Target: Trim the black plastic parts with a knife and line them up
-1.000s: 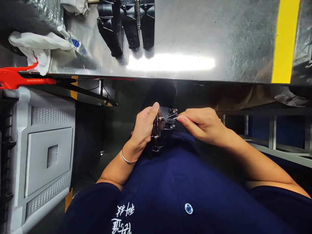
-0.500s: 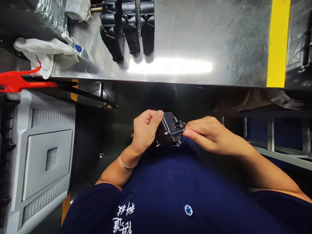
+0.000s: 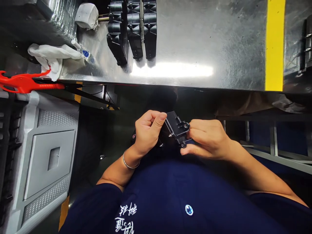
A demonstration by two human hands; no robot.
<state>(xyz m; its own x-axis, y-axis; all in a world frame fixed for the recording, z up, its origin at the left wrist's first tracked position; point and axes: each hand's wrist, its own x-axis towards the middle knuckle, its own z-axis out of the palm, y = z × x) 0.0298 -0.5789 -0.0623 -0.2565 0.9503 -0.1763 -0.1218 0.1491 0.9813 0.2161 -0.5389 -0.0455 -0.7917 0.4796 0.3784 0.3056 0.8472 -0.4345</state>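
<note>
A black moulded plastic part point(image 3: 175, 125) with metal pins and round lugs is held in front of my chest, below the bench edge. My left hand point(image 3: 149, 131) is closed round its left side, thumb on top. At its right end, my right hand point(image 3: 207, 138) touches the part near the lugs, with the fingers curled and the thumb spread below. Part of the piece is hidden behind both hands.
Above is a metal bench point(image 3: 195, 39) with several black plastic parts point(image 3: 135, 32) standing in rows and a yellow stripe point(image 3: 275, 45). White cloth point(image 3: 56, 53) and a red-handled tool point(image 3: 29, 83) lie left. A grey plastic crate point(image 3: 51, 162) stands below them.
My right thumb has moved down and apart from the fingers, opening its pinch at the part's end. The part and both hands have shifted slightly right in view.
</note>
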